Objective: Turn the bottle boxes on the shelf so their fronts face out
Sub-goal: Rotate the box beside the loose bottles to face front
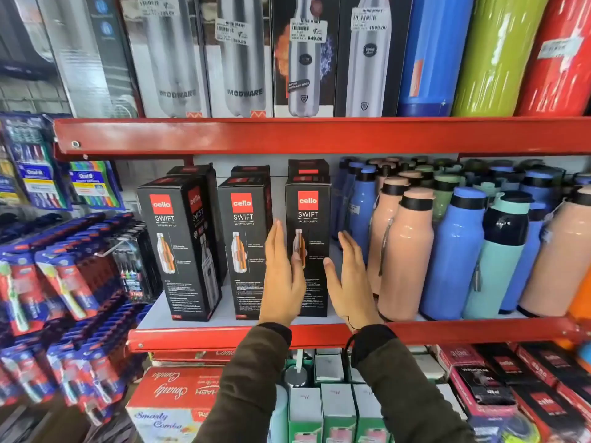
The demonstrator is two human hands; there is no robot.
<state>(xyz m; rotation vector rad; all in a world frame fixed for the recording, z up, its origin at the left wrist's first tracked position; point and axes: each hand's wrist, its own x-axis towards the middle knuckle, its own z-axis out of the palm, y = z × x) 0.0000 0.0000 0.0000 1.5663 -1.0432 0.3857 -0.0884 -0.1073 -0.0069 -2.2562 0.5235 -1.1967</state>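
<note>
Three black Cello Swift bottle boxes stand in a front row on the middle shelf [224,335], with more boxes behind them. The left box [177,247] is angled so a side panel also shows. The middle box [244,244] and the right box [308,225] show their fronts. My left hand [283,276] is flat with fingers straight, against the left edge of the right box. My right hand [350,279] is flat too, just off that box's right edge. Neither hand grips anything.
Peach, blue and teal bottles [447,251] crowd the shelf right of the boxes. Toothbrush packs [64,282] hang at the left. Steel bottle boxes [243,55] fill the upper shelf behind a red rail [319,135]. Red and green boxes [179,394] sit below.
</note>
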